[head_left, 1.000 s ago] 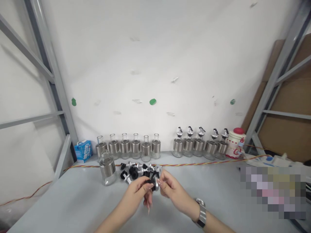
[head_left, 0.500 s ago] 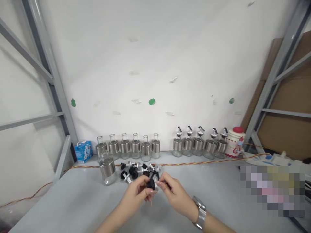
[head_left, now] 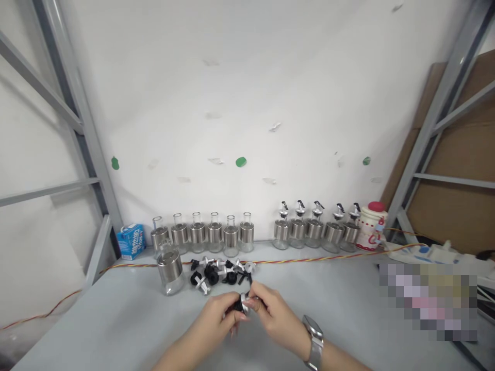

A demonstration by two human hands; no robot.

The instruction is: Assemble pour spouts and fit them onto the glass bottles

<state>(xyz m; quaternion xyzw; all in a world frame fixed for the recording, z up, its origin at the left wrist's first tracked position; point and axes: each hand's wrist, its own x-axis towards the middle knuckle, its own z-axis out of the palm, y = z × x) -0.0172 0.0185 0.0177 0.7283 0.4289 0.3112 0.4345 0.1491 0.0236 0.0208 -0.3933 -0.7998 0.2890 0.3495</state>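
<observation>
Between my two hands is a black-and-silver bottle pourer [head_left: 244, 303]. My left hand [head_left: 218, 314] pinches its black end, and my right hand [head_left: 273, 314], with a watch on the wrist, grips the silver end; fingers cover much of it. Just beyond my hands lies a pile of loose pourers [head_left: 216, 272], black and silver. An open glass bottle with a metal sleeve [head_left: 170, 267] stands left of the pile.
Several similar open bottles [head_left: 197, 233] line the wall at left. Several bottles topped with pourers [head_left: 298, 232] stand at right, beside a white-and-red container [head_left: 371, 226]. A blue carton [head_left: 130, 241], a twisted cable [head_left: 301, 260] and a power strip [head_left: 425, 252] are also there.
Both hands have come slightly down toward me, away from the pile. The pourer has turned in my fingers, with its silver collar now showing more plainly. The bottles stay put.
</observation>
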